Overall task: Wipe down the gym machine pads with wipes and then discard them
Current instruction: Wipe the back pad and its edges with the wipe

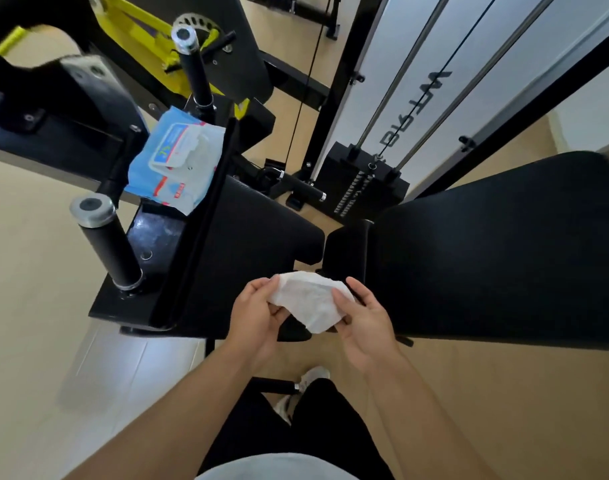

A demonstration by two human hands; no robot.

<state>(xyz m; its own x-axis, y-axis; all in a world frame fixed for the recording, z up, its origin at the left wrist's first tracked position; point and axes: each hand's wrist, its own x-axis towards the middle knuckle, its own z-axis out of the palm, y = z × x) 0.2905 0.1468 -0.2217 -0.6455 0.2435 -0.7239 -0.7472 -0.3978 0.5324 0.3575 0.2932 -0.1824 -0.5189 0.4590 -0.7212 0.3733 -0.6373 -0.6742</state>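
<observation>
A crumpled white wipe (313, 299) hangs between both my hands, low in the middle of the view. My left hand (258, 313) pinches its left edge and my right hand (365, 323) holds its right side with curled fingers. Just behind the wipe lies a black seat pad (247, 244). A larger black back pad (503, 251) stretches away to the right. A blue and white pack of wipes (174, 161), its flap open with a wipe sticking out, rests on the machine frame up and to the left.
Two black handles with metal caps (102, 237) (192, 64) stick up from the frame at left. A weight stack (361, 188) with guide rods and cable stands behind. Yellow machine parts (147, 39) lie at top left. Pale floor surrounds; my shoe (313, 375) shows below.
</observation>
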